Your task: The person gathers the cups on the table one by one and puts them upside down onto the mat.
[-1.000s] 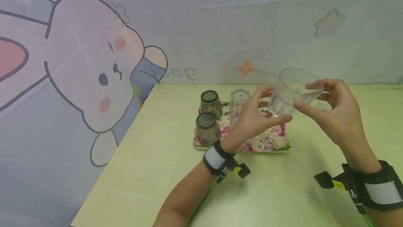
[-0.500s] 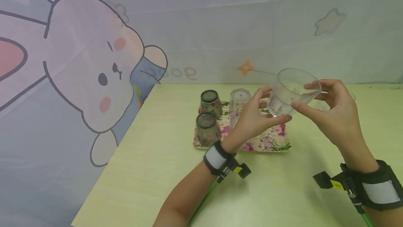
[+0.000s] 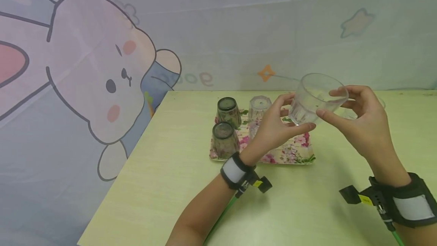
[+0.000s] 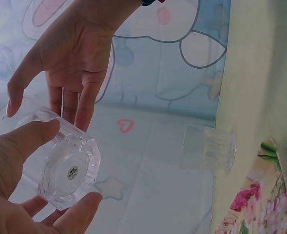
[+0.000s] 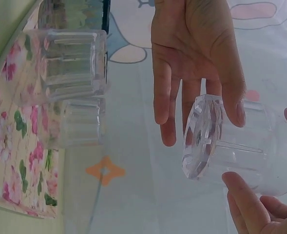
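Note:
A clear drinking glass [image 3: 312, 102] is held in the air above the tray's right side, tilted with its mouth up and to the right. My left hand [image 3: 274, 128] grips it near the base, thumb under the near side and fingers behind. My right hand [image 3: 365, 119] pinches it by the upper side near the rim. In the left wrist view, the glass base [image 4: 67, 168] shows a small dark round mark. The right wrist view shows the same glass [image 5: 245, 141] lying between both hands.
A floral tray [image 3: 288, 157] bears two dark glasses [image 3: 225, 140] upside down and clear glasses [image 3: 260, 107], partly behind my left arm. Another clear glass [image 4: 209, 148] stands on the table [image 3: 164, 177], mostly behind my right hand. A printed cloth [image 3: 239, 30] hangs behind.
The glass and both hands have shifted very slightly left over the past second. The grips look the same, and the glasses on the tray stay put.

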Available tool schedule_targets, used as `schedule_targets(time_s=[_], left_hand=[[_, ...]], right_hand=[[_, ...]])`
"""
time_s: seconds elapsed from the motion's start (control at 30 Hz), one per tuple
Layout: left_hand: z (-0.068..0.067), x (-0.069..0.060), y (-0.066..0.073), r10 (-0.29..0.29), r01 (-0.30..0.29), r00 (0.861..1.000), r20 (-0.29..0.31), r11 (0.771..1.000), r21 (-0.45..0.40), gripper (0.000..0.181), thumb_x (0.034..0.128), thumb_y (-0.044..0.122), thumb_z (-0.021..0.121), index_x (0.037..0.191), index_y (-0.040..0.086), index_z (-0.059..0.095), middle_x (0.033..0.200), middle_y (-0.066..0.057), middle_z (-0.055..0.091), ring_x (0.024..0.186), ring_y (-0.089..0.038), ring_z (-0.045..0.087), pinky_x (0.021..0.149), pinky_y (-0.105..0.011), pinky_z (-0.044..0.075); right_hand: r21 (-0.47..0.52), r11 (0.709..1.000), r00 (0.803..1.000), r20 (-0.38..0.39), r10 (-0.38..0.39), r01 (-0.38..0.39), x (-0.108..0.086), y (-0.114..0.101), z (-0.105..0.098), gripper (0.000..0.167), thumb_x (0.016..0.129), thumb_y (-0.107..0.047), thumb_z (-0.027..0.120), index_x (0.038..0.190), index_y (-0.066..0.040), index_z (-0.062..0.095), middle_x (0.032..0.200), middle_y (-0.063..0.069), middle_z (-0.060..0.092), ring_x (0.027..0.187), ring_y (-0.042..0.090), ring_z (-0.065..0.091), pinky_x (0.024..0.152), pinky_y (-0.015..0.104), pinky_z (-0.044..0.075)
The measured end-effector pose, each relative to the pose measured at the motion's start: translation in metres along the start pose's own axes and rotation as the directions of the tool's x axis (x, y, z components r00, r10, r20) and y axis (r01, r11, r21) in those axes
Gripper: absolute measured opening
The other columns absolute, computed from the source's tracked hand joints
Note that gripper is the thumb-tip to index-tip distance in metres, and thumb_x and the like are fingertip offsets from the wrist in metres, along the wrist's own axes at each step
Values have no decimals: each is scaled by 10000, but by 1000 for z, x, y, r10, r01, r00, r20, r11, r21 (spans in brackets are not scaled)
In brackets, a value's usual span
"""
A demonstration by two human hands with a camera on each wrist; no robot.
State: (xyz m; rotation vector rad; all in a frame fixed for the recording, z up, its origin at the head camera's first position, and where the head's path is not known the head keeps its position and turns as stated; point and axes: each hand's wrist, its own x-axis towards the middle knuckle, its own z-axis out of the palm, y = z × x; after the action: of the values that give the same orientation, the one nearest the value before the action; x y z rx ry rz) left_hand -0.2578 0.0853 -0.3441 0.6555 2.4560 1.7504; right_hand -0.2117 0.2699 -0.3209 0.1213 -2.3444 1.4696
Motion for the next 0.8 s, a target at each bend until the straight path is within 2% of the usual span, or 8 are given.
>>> schedule_targets(time_s=[0.5, 0.8], left_hand=[[-3, 0, -1, 46, -46, 999, -9, 998, 37, 754, 767, 287, 809, 1406, 280, 409, 1364, 46, 493, 1167, -140, 570, 830, -183, 559], [-6, 0, 1, 43, -42, 999, -23, 998, 39, 768, 739, 294, 830, 1393, 282, 428, 1339, 66, 502, 1137, -122, 561, 833, -180, 546]], right_hand=[[5, 1000, 999, 23, -29, 29, 1, 3, 0, 551, 841, -195, 736, 1308, -209, 445, 1170, -252, 555, 1006, -51, 518, 702, 65, 417], [22, 998, 998, 34, -53, 52, 1, 3, -1, 525, 848, -171, 726, 1292, -222, 452, 1181, -248, 562, 1004, -42, 524, 713, 61, 420]])
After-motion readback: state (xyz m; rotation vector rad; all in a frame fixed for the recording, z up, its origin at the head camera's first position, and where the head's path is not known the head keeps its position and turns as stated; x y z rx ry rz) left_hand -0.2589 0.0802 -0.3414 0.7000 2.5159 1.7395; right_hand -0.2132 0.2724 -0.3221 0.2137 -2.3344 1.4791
